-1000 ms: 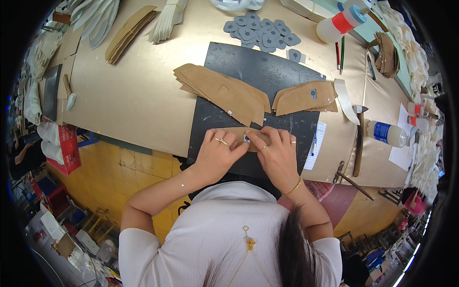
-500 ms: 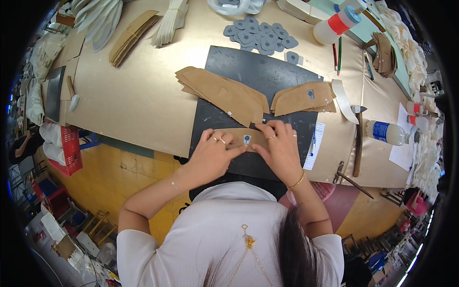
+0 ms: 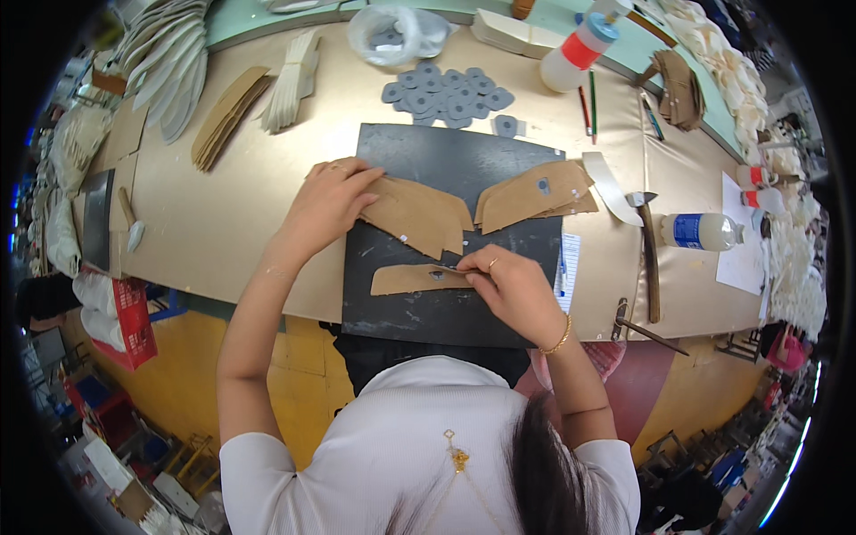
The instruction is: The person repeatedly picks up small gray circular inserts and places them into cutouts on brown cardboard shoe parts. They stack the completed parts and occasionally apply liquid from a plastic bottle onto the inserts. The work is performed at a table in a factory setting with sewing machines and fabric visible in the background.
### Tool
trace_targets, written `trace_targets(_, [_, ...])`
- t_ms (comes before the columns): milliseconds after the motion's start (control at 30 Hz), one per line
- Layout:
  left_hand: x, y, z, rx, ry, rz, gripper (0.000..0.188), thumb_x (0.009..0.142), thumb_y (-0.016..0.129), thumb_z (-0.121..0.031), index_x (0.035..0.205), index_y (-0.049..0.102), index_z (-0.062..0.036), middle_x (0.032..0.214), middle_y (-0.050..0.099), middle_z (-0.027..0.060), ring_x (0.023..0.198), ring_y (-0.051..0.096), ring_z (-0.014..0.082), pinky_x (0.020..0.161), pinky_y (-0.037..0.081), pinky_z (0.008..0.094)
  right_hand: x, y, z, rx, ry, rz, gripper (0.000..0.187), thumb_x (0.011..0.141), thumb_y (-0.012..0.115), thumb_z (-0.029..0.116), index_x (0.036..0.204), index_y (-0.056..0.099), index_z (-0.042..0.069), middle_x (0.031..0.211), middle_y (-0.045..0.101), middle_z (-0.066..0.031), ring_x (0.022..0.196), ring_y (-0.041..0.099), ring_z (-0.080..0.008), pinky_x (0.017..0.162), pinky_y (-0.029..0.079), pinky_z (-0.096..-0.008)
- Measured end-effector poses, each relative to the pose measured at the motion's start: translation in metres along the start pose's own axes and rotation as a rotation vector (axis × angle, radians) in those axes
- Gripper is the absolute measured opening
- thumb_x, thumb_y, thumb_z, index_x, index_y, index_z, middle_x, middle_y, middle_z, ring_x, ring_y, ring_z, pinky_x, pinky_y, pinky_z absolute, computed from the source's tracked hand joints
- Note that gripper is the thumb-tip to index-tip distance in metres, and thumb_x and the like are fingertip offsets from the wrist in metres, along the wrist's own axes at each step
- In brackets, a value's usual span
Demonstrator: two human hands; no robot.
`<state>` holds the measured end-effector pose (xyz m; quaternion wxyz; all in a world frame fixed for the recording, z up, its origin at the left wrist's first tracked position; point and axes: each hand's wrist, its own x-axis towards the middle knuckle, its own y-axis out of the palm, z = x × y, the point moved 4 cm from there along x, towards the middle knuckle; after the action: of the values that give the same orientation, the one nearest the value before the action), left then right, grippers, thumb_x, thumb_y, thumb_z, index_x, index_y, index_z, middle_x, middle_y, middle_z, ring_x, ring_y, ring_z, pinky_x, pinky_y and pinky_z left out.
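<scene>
On the black mat (image 3: 401,316) lies a single brown cut piece (image 3: 406,279) with a small grey patch (image 3: 437,275) on it. My right hand (image 3: 510,290) pinches that piece at its right end, lifting the edge a little. Farther left, my left hand (image 3: 332,203) rests on the left end of a stack of brown pieces (image 3: 415,212), its fingers stretched over the top. To the right of that stack lies a second pile of brown pieces (image 3: 526,198); its top one bears a grey patch (image 3: 544,185).
Beyond the mat lies a heap of grey patches (image 3: 446,94) near a plastic bag (image 3: 392,36). At right are a red-banded bottle (image 3: 580,53), a hammer (image 3: 649,259), a curved white strip (image 3: 611,189) and a blue-labelled bottle (image 3: 700,232). Bundled brown strips (image 3: 227,120) lie at left.
My left hand has let go of the single brown piece and moved up and left onto the left stack. My right hand stays at the single piece, now holding its right end.
</scene>
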<state>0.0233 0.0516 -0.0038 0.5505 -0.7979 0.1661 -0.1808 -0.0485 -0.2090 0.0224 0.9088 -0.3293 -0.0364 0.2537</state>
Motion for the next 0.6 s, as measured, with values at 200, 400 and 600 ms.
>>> trace_targets(200, [-0.019, -0.006, -0.005, -0.021, -0.200, -0.092, 0.029, 0.089, 0.070, -0.018, 0.114, 0.069, -0.0049, 0.106, 0.066, 0.0094, 0.102, 0.061, 0.0272, 0.089, 0.045, 0.0385, 0.024, -0.084, -0.014, -0.170, 0.034, -0.103, 0.016, 0.089, 0.066, 0.005, 0.103, 0.072, 0.004, 0.093, 0.071, -0.0107, 0.079, 0.068, -0.0242, 0.073, 0.053, -0.0335])
trace_targets(400, [-0.025, 0.001, -0.013, 0.060, -0.158, -0.300, 0.023, 0.084, 0.073, -0.015, 0.104, 0.069, -0.0042, 0.100, 0.063, 0.0089, 0.095, 0.059, 0.0270, 0.086, 0.045, 0.0382, 0.057, -0.141, -0.064, -0.705, 0.068, -0.237, 0.021, 0.086, 0.070, 0.009, 0.106, 0.072, 0.003, 0.102, 0.069, -0.0117, 0.091, 0.068, -0.0259, 0.082, 0.054, -0.0361])
trace_targets(600, [-0.014, -0.001, -0.015, 0.093, -0.185, -0.211, 0.015, 0.081, 0.073, -0.012, 0.090, 0.062, -0.0054, 0.096, 0.059, 0.0073, 0.092, 0.057, 0.0266, 0.083, 0.042, 0.0399, 0.141, -0.101, -0.107, -0.455, 0.143, -0.238, 0.026, 0.081, 0.075, 0.016, 0.107, 0.074, 0.009, 0.105, 0.065, -0.0121, 0.102, 0.065, -0.0286, 0.086, 0.053, -0.0412])
